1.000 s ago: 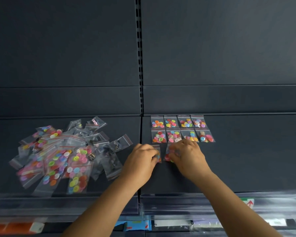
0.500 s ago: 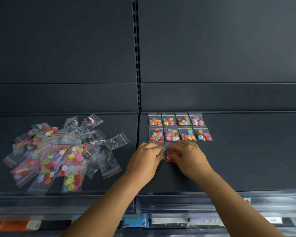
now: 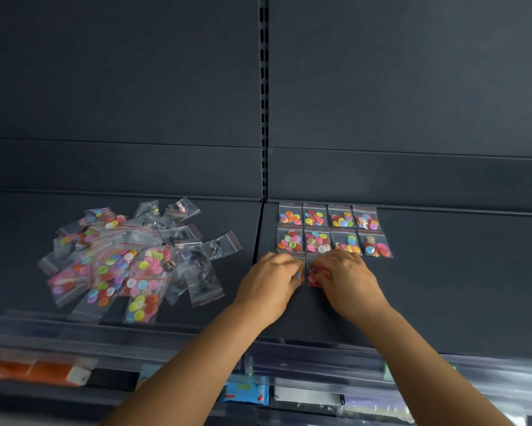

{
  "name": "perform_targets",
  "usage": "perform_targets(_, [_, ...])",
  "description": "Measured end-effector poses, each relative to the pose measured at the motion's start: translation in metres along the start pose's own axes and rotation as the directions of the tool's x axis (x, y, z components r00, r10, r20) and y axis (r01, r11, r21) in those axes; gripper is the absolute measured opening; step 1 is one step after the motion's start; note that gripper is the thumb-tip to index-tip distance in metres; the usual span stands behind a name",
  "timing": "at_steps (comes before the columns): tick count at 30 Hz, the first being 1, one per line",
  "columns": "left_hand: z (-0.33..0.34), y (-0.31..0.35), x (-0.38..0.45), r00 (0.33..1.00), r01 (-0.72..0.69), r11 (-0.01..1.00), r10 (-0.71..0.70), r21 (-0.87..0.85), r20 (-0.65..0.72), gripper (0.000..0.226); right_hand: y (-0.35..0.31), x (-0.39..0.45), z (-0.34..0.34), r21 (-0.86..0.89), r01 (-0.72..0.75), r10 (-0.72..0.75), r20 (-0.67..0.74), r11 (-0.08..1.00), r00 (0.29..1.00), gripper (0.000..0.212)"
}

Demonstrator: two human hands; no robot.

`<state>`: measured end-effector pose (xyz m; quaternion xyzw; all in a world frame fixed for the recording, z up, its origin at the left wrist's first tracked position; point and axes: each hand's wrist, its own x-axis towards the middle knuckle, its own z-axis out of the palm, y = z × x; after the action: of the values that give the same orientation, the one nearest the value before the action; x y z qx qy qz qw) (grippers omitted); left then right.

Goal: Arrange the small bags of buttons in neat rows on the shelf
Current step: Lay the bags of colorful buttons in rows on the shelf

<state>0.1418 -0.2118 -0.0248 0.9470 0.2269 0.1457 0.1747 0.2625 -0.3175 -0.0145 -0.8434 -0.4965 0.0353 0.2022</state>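
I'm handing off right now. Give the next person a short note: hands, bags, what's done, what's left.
Left hand: fingers down on a bag starting the third row.
Right hand: pressing the next bag beside it.
Done: two rows of four at the back of the right shelf.
Left: finish the third row, then work through the loose pile on the left shelf.

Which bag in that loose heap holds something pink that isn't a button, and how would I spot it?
Start at the slotted upright splitting the back wall, then drop to the shelf and look left to the heap. At the heap's far edge, nearest the wall, lies the pink-piece bag. Its neighbours hold round coloured buttons or dark bits; this one shows one small pink oblong piece.
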Motion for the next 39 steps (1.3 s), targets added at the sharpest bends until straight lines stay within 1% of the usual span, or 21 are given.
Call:
perform_targets(4, [-0.004,0.001,-0.003,1.0,-0.014,0.997,0.015,0.075,-0.005,0.041,-0.002,0.0,-0.003,-0.026,0.025,-0.024,0.017,0.999,1.0,0.02])
perform_targets(7, [-0.012,0.002,-0.009,1.0,-0.009,0.988,0.012,0.153,-0.013,0.048,-0.011,0.0,-0.002,-0.037,0.072,-0.072,0.007,0.997,0.997,0.028])
perform_targets(10, [-0.025,-0.003,-0.021,0.999,0.023,0.979,-0.014,0.202,-0.05,0.053,-0.028,0.0,-0.001,-0.032,0.119,-0.119,0.003,0.992,0.993,0.036])
perform_targets(13, [-0.043,-0.016,-0.036,0.995,0.074,0.97,-0.056,0.23,-0.086,0.054,-0.051,0.003,0.001,-0.013,0.17,-0.17,0.005,0.985,0.985,0.042])
perform_targets(18, [-0.078,-0.056,-0.069,0.973,0.201,0.954,-0.169,0.221,-0.158,0.056,-0.099,0.009,0.013,0.001,0.242,-0.242,0.005,0.97,0.97,0.048])
perform_targets(23, [-0.101,-0.104,-0.103,0.952,0.297,0.923,-0.268,0.244,-0.148,0.059,-0.153,0.016,0.037,0.024,0.28,-0.281,0.058,0.96,0.958,0.05])
perform_targets(25, [-0.105,-0.12,-0.112,0.95,0.308,0.92,-0.281,0.243,-0.139,0.059,-0.172,0.018,0.048,0.048,0.279,-0.282,0.066,0.959,0.957,0.049])
perform_targets(30, [-0.115,-0.157,-0.12,0.927,0.362,0.904,-0.325,0.227,-0.185,0.056,-0.204,0.022,0.072,0.072,0.245,-0.251,0.1,0.967,0.963,0.049])
perform_targets(32, [-0.118,-0.17,-0.12,0.921,0.381,0.903,-0.352,0.201,-0.165,0.052,-0.213,0.023,0.079,0.055,0.232,-0.237,0.121,0.971,0.964,0.05])
perform_targets(34, [-0.12,-0.178,-0.122,0.928,0.366,0.914,-0.345,0.173,-0.139,0.046,-0.219,0.024,0.085,0.03,0.21,-0.212,0.15,0.977,0.966,0.05])
perform_targets(37, [-0.121,-0.186,-0.123,0.937,0.315,0.943,-0.292,0.104,-0.191,0.034,-0.224,0.026,0.089,-0.01,0.181,-0.178,0.16,0.983,0.971,0.047])
perform_targets(39, [-0.124,-0.19,-0.122,0.92,0.327,0.943,-0.303,0.06,-0.249,0.03,-0.227,0.027,0.09,-0.024,0.157,-0.152,0.146,0.987,0.978,0.044])
